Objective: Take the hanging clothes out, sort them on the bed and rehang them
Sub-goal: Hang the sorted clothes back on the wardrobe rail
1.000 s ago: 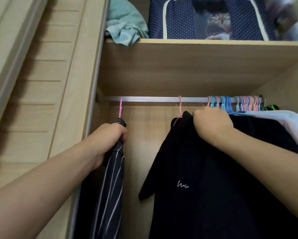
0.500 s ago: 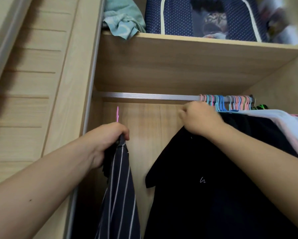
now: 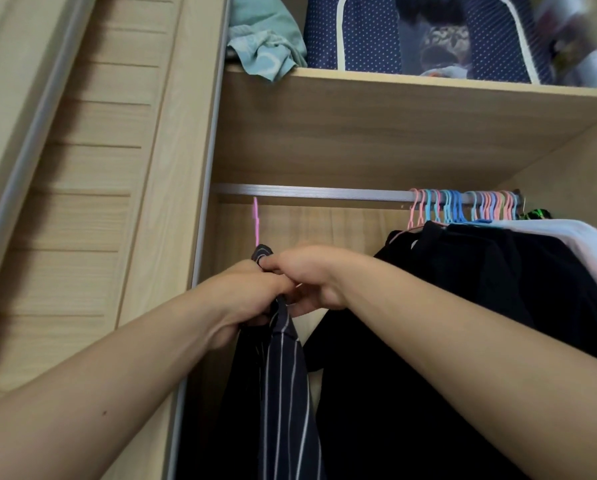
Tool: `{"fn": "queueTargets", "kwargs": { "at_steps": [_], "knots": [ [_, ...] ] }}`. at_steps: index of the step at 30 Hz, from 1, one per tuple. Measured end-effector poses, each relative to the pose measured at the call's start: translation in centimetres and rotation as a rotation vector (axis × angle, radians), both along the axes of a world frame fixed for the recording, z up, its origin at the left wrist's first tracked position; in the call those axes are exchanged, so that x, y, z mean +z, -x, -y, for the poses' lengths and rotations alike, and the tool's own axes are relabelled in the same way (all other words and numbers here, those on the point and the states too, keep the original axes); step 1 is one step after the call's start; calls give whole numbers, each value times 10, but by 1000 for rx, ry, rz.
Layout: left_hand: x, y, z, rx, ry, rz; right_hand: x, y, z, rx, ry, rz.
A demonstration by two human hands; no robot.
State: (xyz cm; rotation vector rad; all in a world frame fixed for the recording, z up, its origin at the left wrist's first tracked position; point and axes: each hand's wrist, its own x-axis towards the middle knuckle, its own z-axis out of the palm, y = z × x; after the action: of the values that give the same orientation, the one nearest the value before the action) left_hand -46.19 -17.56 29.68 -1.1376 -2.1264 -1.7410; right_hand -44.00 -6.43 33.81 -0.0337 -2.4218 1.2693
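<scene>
No writing can be read on anything you face: the wardrobe's metal rail (image 3: 324, 192) runs bare from the left wall to the bunched pastel hangers (image 3: 463, 207) at its right end, and the black clothes (image 3: 480, 289) hang beneath those. Your left hand (image 3: 245, 296) has its grip curled round the top of the striped garment (image 3: 283, 393), which hangs from a pink hanger (image 3: 256, 220) near the left wall. Your right hand (image 3: 311, 278) pinches the same garment's top, both hands touching.

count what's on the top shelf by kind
teal cloth bundle: 1
navy dotted storage bag: 1
blurred items at the far right: cannot tell
total clearly countable: 2
</scene>
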Motion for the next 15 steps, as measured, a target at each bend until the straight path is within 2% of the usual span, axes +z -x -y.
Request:
{"fn": "queueTargets", "kwargs": {
  "at_steps": [2,5,7,10,12,13,15],
  "knots": [
    [2,2,1,-2,-66,32,-7,-7,-1,111,38,9],
    [4,4,0,-29,-153,73,-13,-22,-5,267,-6,-79],
    [5,6,-1,-132,-210,130,-12,-34,-9,373,-32,-101],
    [4,9,-3,-258,-263,225,-1,-50,-15,465,-7,-18],
    [3,9,-7,-293,-224,236,5,-56,-10,306,-85,16],
    [1,9,-10,-296,-182,232,5,-56,-5,150,-224,5],
    [-3,8,-16,-293,-88,224,0,-56,4,-243,-707,-28]
  ]
}}
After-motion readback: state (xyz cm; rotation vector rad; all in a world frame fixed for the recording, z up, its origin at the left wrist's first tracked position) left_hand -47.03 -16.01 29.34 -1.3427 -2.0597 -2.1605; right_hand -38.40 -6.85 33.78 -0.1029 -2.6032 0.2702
